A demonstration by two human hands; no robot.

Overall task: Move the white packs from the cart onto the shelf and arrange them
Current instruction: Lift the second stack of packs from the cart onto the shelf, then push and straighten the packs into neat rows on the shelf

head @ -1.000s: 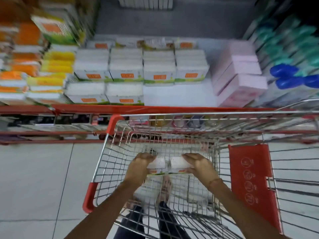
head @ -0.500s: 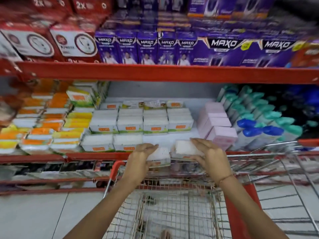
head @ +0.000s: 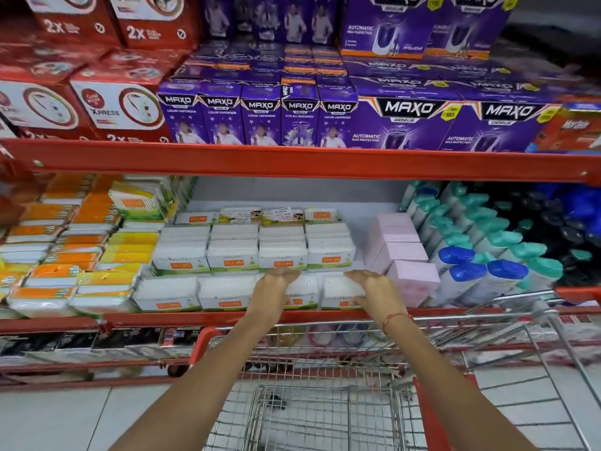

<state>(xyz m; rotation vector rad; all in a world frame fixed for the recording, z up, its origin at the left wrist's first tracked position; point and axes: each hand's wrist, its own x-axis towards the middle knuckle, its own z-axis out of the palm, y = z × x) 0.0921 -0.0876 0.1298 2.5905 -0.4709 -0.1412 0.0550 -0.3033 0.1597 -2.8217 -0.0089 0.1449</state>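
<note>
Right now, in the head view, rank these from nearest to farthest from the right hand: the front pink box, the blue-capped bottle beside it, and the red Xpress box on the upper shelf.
1. Front pink box, just right of the right hand.
2. Blue-capped bottle, farther right.
3. Red Xpress box, upper shelf, far left.

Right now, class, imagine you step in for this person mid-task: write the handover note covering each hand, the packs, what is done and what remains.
Left hand: resting on a white pack at the front row of the shelf.
Right hand: gripping another white pack beside it, left of the pink boxes.
Done: two front-row packs already sit to the left, with a fuller row behind.
Left: let go, square both packs with the row. The cart basket looks empty where visible; check it.
</note>
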